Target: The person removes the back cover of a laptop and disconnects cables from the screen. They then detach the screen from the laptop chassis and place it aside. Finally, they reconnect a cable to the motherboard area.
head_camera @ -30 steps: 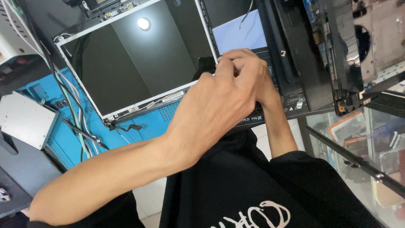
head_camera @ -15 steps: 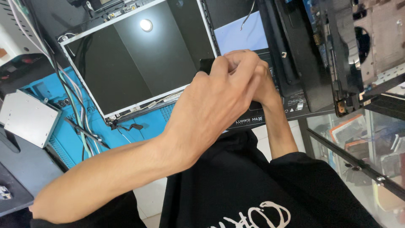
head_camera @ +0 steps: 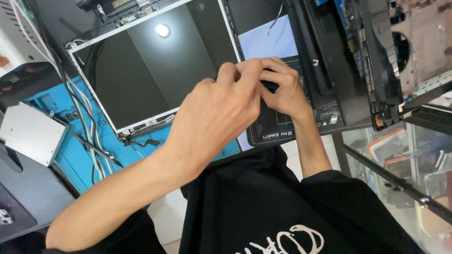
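My left hand (head_camera: 214, 113) reaches in from the lower left and my right hand (head_camera: 288, 91) from the lower right. Their fingertips meet over a black work mat (head_camera: 278, 131). Between them they pinch a small black part (head_camera: 270, 86), most of it hidden by the fingers. Just left of the hands lies a bare laptop screen panel (head_camera: 150, 75), dark, with a silver frame and a lamp's reflection on it.
A blue mat (head_camera: 52, 106) lies under the panel, with loose cables (head_camera: 82, 117) across it. A silver drive (head_camera: 28, 134) sits at the left. An opened laptop chassis (head_camera: 376, 56) fills the right. A glass counter (head_camera: 400, 155) with shelves below is at the lower right.
Both hands stay together over the black mat, fingers shifting slightly around the small part. The view has drifted a little; nothing else moved.
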